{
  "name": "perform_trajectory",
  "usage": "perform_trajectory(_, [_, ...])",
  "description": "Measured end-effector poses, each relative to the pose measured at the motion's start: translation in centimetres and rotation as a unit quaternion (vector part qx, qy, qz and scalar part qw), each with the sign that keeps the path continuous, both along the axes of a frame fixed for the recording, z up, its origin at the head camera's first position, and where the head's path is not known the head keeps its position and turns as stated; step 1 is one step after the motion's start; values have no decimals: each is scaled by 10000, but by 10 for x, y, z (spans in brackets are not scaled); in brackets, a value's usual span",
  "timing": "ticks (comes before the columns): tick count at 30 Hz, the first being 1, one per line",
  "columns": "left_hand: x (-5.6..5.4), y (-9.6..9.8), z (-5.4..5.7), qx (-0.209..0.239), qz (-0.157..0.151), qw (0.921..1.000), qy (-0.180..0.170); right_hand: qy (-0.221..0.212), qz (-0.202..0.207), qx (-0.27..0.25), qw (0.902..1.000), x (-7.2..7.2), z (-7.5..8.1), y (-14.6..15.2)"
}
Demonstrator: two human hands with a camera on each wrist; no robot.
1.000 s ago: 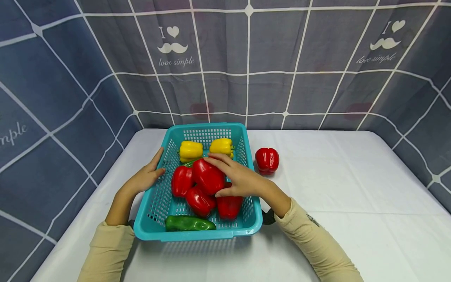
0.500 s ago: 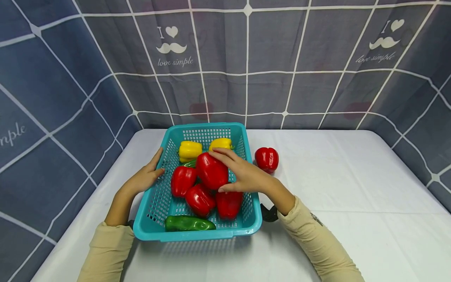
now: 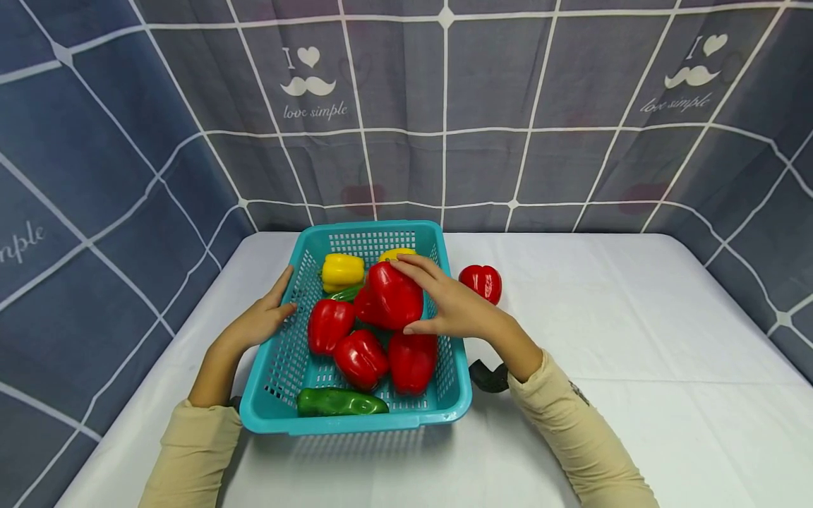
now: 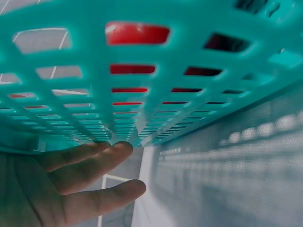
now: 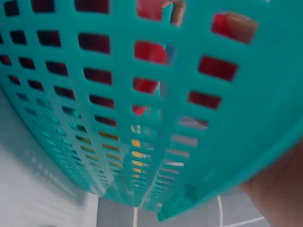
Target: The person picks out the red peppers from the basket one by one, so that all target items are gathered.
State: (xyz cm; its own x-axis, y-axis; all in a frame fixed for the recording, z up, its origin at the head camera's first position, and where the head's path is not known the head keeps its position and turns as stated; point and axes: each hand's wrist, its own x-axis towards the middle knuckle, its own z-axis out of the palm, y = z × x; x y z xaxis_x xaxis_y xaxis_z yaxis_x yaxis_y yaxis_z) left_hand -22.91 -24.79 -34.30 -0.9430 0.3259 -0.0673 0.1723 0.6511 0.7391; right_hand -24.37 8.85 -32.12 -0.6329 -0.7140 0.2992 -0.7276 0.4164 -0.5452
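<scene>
My right hand grips a large red bell pepper over the middle right of the teal basket, thumb below and fingers on top. More red shows at its lower left; I cannot tell whether that is another pepper. Several red bell peppers lie below it in the basket. My left hand holds the basket's left rim, thumb inside. In the left wrist view, its fingers extend along the outer wall. The right wrist view has the basket wall hiding most of that hand.
A green pepper lies along the basket's near side. Yellow bell peppers sit at its far end, one partly covered by my right hand. Outside, a red bell pepper rests on the white table. A grey checked cloth surrounds the table.
My right hand has shifted toward the far right with the red bell pepper, moving off the lower red peppers and covering more of a yellow one. The left hand and basket stay put.
</scene>
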Motion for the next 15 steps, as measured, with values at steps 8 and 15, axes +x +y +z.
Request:
perform_trajectory(8, [1,2,2,-18,-22,10000,-8,38,-189,-92,9998,-4,5,12])
perform_trajectory(15, [0,2,1,-12,-9,10000,17,249,-317,-162,9991,-10,5,26])
